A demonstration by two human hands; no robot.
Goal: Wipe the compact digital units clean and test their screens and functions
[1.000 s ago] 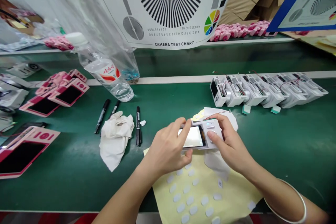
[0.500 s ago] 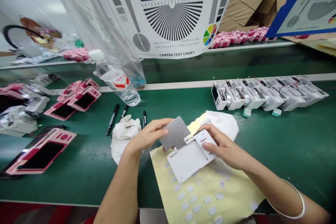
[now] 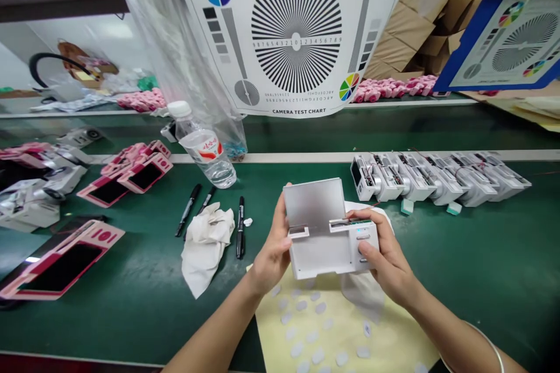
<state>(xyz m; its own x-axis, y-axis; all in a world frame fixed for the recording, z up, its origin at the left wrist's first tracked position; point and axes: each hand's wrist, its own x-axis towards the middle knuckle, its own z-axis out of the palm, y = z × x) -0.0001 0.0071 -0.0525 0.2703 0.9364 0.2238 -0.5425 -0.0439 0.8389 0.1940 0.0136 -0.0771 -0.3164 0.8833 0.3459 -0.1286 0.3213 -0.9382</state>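
Between my hands is a white camera-like device (image 3: 324,253), its flat grey panel (image 3: 315,203) raised along the top edge. My left hand (image 3: 275,247) grips the left side, thumb on the front and fingers behind. On the right end, my right hand (image 3: 387,256) is closed round the body. Its thumb lies by the oval buttons, where a small blue light shows. A thin wire and a strip of circuit board show near the top right edge. Below the device lies a yellow sheet (image 3: 345,326) with several pale stickers, and a white cloth (image 3: 363,291) partly hidden behind it.
Left of my hands lie a crumpled white cloth (image 3: 205,242) and black markers (image 3: 240,227). A water bottle (image 3: 210,154) stands behind them. Pink devices (image 3: 65,259) lie at far left, a row of white devices (image 3: 433,178) at back right. A camera test chart (image 3: 297,41) hangs ahead.
My left hand has moved from the panel to the device's left side. The device is now held more level and upright, facing me, with its panel raised. The head view has tilted up.
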